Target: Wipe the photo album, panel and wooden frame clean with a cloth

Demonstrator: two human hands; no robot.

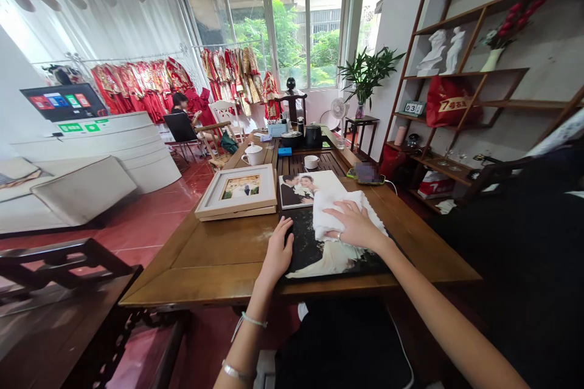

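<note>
A large glossy wedding photo panel (319, 255) lies flat on the wooden table (214, 255) in front of me. My left hand (279, 249) rests on the panel's left edge, fingers together and pressing down. Over the panel's upper part, my right hand (353, 225) lies flat and spread on a folded white cloth (333, 206). A light wooden picture frame (238, 191) with a small photo sits to the left, apart from both hands.
A phone (368, 174) with a cable lies at the table's right. A white teapot (253, 154), cup (311, 161) and tea tray stand farther back. A shelf unit (456, 103) is at right, a dark wooden chair (68, 261) at left. A person sits far back by red garments.
</note>
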